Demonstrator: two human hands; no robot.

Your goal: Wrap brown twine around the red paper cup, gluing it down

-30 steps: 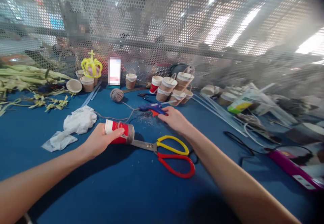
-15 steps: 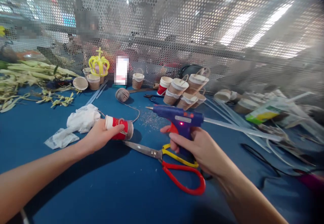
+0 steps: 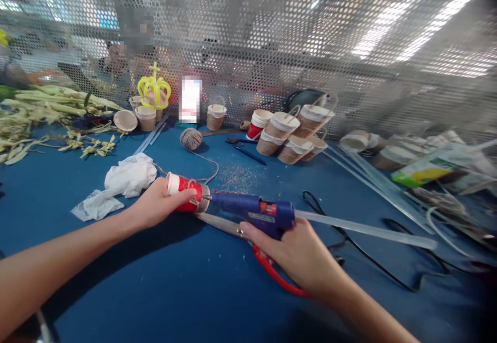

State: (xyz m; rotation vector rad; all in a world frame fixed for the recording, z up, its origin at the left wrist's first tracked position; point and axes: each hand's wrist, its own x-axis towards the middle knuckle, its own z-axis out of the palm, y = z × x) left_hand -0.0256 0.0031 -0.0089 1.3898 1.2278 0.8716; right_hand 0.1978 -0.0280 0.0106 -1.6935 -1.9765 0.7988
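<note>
My left hand (image 3: 161,200) is wrapped round a red and white paper cup (image 3: 185,183), which lies tilted on its side with its base end to the right. Grey-brown twine (image 3: 204,198) is wound about that end. A blue hot glue gun (image 3: 248,209) is gripped in my right hand (image 3: 287,250), its metal nozzle at the twine-wound end; whether it touches I cannot tell. From the gun's back sticks a long clear glue stick (image 3: 365,229). Beneath it lie scissors (image 3: 221,224) with a red handle, partly hidden by my right hand. A ball of twine (image 3: 191,138) rests behind the cup, its strand trailing forward.
Crumpled white cloth (image 3: 130,175) lies left of the cup. Several twine-wrapped cups (image 3: 277,131) stand at the back right, beside loose clear glue sticks (image 3: 373,193). A black cord (image 3: 365,252) runs across the right side. Perforated metal mesh (image 3: 240,32) closes off the back.
My right hand has lowered the glue gun and brought its nozzle left to the cup's twine-wound end. It now covers more of the scissors. My left hand keeps hold of the cup.
</note>
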